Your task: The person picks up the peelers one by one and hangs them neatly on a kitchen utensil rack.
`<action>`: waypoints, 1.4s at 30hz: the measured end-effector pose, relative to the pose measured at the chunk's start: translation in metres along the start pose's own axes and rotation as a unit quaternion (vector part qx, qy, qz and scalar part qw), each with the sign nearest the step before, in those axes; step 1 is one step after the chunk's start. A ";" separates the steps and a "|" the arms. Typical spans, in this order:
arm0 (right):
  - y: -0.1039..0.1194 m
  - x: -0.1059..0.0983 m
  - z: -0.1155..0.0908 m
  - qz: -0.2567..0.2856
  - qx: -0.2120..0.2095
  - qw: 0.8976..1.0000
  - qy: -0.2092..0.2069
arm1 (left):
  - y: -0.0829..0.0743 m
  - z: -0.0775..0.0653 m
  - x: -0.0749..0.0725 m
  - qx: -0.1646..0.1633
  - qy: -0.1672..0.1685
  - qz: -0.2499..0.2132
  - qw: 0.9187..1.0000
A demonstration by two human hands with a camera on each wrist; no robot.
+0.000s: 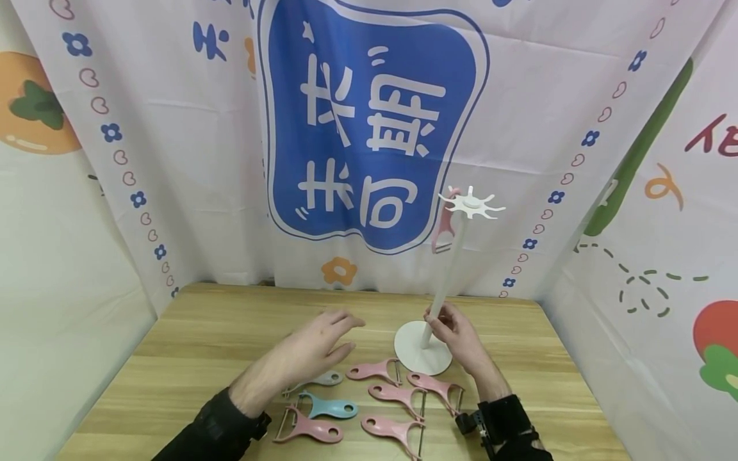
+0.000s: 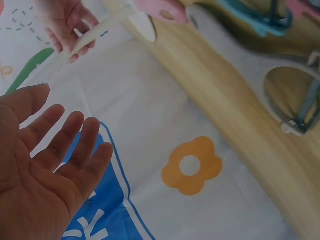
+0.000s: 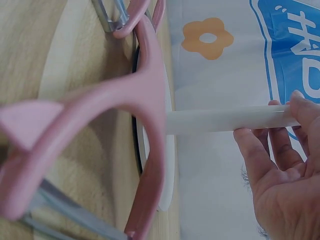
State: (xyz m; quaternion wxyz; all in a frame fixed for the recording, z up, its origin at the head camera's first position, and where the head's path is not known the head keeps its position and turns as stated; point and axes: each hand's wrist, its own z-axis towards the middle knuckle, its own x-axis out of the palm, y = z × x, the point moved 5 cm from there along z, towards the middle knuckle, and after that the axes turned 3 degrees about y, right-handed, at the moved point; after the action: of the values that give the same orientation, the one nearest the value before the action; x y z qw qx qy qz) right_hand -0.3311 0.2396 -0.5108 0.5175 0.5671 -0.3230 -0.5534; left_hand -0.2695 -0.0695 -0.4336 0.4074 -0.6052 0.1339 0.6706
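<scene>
A white stand rises from a round base (image 1: 410, 358), its pole (image 1: 448, 272) leaning in the head view and topped by a ring of hooks (image 1: 471, 205). One pink peeler (image 1: 445, 224) hangs from a hook at the back left. My right hand (image 1: 461, 336) pinches the lower pole between thumb and fingers; the right wrist view shows that grip on the pole (image 3: 215, 120). Over the table, left of the stand, my left hand (image 1: 317, 342) is held in the air with relaxed fingers and nothing in it. Below it lies a grey peeler (image 1: 327, 379), partly hidden by the hand.
Nearest the left forearm are a blue peeler (image 1: 334, 408) and a pink peeler (image 1: 314, 429). Several more pink peelers, such as one pink peeler (image 1: 398, 393), lie in front of the base. Behind the wooden table (image 1: 230, 320) hangs a printed cloth (image 1: 219, 160).
</scene>
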 end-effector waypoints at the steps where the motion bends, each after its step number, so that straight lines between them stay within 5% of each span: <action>1: 0.000 0.000 0.000 0.000 0.000 1.000 0.000 | 0.001 -0.001 0.003 -0.001 0.008 0.004 1.000; 11: -0.002 -0.001 0.000 -0.001 -0.002 1.000 -0.002 | 0.012 -0.012 0.028 0.007 0.056 0.042 0.998; 24: 0.000 -0.001 0.001 -0.012 -0.006 1.000 -0.003 | 0.028 -0.024 0.043 0.018 0.106 0.069 0.992; 42: -0.004 -0.001 0.003 -0.015 0.003 1.000 -0.004 | 0.054 -0.038 0.057 -0.015 0.178 0.045 0.983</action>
State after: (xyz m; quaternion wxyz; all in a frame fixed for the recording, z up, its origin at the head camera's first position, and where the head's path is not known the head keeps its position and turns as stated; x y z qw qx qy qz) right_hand -0.3347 0.2411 -0.5136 0.5063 0.5711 -0.3183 -0.5623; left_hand -0.2776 -0.1073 -0.5114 0.3373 -0.7144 0.2209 0.5719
